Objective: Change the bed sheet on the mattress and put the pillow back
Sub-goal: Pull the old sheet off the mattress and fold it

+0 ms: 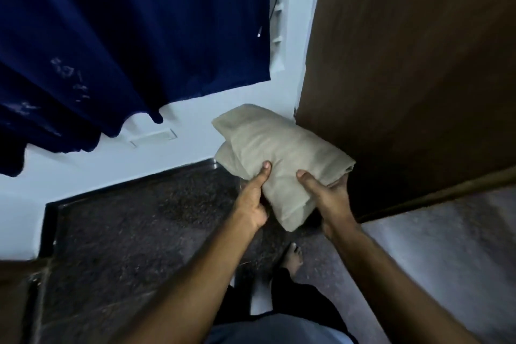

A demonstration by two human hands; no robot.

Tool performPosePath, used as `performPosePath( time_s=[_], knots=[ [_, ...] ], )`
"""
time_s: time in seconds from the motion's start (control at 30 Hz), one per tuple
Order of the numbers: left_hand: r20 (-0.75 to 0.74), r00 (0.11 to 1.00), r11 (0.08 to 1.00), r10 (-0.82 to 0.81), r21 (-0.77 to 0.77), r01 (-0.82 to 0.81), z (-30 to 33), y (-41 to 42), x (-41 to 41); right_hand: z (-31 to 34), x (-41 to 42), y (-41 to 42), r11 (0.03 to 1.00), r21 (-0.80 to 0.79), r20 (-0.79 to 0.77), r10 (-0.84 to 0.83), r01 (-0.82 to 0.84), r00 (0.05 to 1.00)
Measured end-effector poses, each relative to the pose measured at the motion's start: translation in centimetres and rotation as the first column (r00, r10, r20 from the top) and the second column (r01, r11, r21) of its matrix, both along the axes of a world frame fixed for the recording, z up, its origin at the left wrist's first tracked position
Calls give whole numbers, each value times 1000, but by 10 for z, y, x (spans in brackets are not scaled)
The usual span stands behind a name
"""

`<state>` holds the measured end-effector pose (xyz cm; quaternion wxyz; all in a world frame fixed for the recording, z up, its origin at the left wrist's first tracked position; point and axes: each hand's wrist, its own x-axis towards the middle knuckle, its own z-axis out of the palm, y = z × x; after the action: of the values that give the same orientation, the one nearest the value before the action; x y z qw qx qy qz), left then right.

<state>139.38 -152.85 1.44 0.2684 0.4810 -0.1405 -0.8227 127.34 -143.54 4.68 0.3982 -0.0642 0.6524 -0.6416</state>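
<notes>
A folded beige bed sheet (pixel 275 153) is held in the air in front of me, above a dark speckled floor. My left hand (pixel 252 198) grips its near left edge, thumb on top and fingers underneath. My right hand (pixel 329 195) grips the near right side, thumb pressed on top, fingers wrapped under the fold. No mattress or pillow is in view.
A dark blue curtain (pixel 125 36) hangs at the upper left over a white wall (pixel 195 134). A brown wooden door or cupboard panel (pixel 413 64) stands at the right. The dark floor (pixel 134 226) lies below, with my bare foot (pixel 293 257) on it.
</notes>
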Motion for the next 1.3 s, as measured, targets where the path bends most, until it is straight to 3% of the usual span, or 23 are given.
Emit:
performPosePath(
  time_s=[0.2, 0.33, 0.43, 0.57, 0.63, 0.7, 0.77, 0.97, 1.03, 1.1, 1.2, 1.3],
  knots=[
    [165, 984, 987, -70, 152, 44, -66, -38, -53, -44, -61, -55, 963, 268, -284, 121, -43, 951],
    [250, 940, 966, -230, 177, 190, -125, -60, -76, -82, -88, -85, 927, 370, -397, 221, -65, 891],
    [339, 873, 936, -352, 101, 338, -165, -77, -83, -100, -99, -104, 884, 457, -454, 322, -93, 831],
    [554, 744, 864, -373, -85, 497, -219, -100, -81, -127, -114, -137, 823, 544, -505, 479, -167, 717],
    [681, 614, 790, -400, -84, 607, -239, -110, -76, -143, -115, -149, 786, 583, -475, 535, -205, 699],
    [790, 430, 654, -437, -49, 755, -260, -121, -70, -160, -112, -158, 768, 603, -453, 554, -218, 699],
    [833, 308, 536, -460, -16, 844, -278, -130, -62, -173, -106, -165, 762, 610, -442, 555, -218, 705],
    [869, 214, 379, -446, -33, 925, -323, -148, -51, -227, -103, -190, 721, 661, -355, 545, -208, 759],
    [874, 180, 317, -452, -32, 948, -334, -154, -50, -242, -107, -197, 665, 710, -351, 622, -234, 700],
    [900, 95, 168, -425, -24, 986, -342, -155, -43, -251, -112, -203, 616, 748, -367, 694, -247, 619],
    [942, -112, -122, -317, 77, 990, -354, -151, -30, -260, -115, -210, 588, 770, -394, 744, -248, 540],
    [940, -190, -201, -283, 135, 970, -359, -154, -27, -263, -121, -216, 548, 791, -364, 778, -271, 512]
  ],
)
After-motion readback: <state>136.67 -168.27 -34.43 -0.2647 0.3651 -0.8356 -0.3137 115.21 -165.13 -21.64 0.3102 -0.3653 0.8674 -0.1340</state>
